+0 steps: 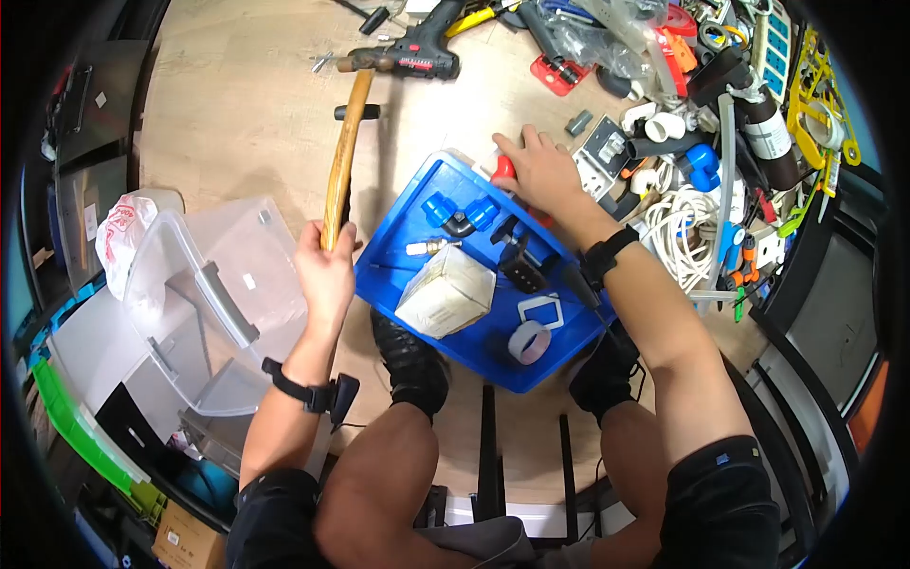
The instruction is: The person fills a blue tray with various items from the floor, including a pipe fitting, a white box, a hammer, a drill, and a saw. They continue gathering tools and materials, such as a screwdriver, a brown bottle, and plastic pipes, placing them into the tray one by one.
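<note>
My left hand (325, 261) is closed around the wooden handle of a hammer (343, 161), which points away from me with its head near a cordless drill (422, 47). My right hand (542, 173) is at the far right rim of a blue tray (379, 223), closed over a red object (504, 171) that its fingers mostly hide. Inside the tray are a worn white box (447, 292), a blue-and-black pipe fitting (462, 218), a spark plug (427, 247), a black clamp-like part (519, 261), a white square frame (540, 311) and a roll of tape (529, 342).
A pile of tools, fittings and coiled white cable (681, 232) lies to the right, with a power strip (775, 52) behind. Clear plastic bins (204, 284) stand at left beside a white plastic bag (128, 237). My legs flank the tray's near side.
</note>
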A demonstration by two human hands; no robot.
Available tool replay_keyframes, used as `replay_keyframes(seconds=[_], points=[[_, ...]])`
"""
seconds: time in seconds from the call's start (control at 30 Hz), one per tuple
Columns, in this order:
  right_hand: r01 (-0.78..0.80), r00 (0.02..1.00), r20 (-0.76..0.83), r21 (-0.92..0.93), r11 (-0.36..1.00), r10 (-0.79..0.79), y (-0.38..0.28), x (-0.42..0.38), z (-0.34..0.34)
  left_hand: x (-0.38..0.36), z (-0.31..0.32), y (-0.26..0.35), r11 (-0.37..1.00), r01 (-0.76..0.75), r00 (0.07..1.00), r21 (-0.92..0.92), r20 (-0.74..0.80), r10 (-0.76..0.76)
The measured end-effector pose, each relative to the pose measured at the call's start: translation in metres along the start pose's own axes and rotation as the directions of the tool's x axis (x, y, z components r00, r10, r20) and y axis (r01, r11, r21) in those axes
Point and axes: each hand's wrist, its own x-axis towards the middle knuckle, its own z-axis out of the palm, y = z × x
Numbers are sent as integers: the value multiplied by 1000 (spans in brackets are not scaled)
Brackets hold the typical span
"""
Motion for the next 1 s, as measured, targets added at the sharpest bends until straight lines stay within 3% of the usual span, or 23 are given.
replay_keyframes(seconds=[0.03,0.17,0.23,0.27,0.33,0.47,0.53,0.6,0.63,0.83,0.93,1.0], points=[[13,1000,14,137,990,-15,-1,1,9,-18,-10,-1,996,5,1000,-85,10,-5],[-20,996,85,164,986,6,16,3,29,-55,-55,-46,995,-99,983,-7,154,99],[-25,995,103,182,983,7,16,-2,17,-64,-69,-56,882,-391,896,262,327,300],[-21,992,124,209,978,-6,14,-2,11,-69,-71,-59,882,-394,894,259,329,303],[5,991,133,165,986,-27,12,-1,7,-73,-71,-65,863,-470,813,185,472,341],[120,989,72,95,988,-127,17,-1,10,-77,-76,-91,874,-425,762,236,615,204],[181,982,38,71,981,-184,14,4,9,-79,-74,-90,887,-381,776,262,612,153],[145,988,51,30,989,-146,14,7,4,-79,-71,-89,865,-355,812,356,575,97],[192,981,40,-22,981,-191,12,8,3,-79,-70,-86,874,-269,838,405,546,5],[185,972,158,-77,980,-172,9,13,4,-70,-57,-97,774,-193,923,603,380,-66],[265,963,31,57,963,-267,21,12,12,-75,-41,-83,708,-158,954,689,290,-70],[285,953,79,82,955,-292,27,6,13,-75,-30,-67,696,-136,972,705,231,-44]])
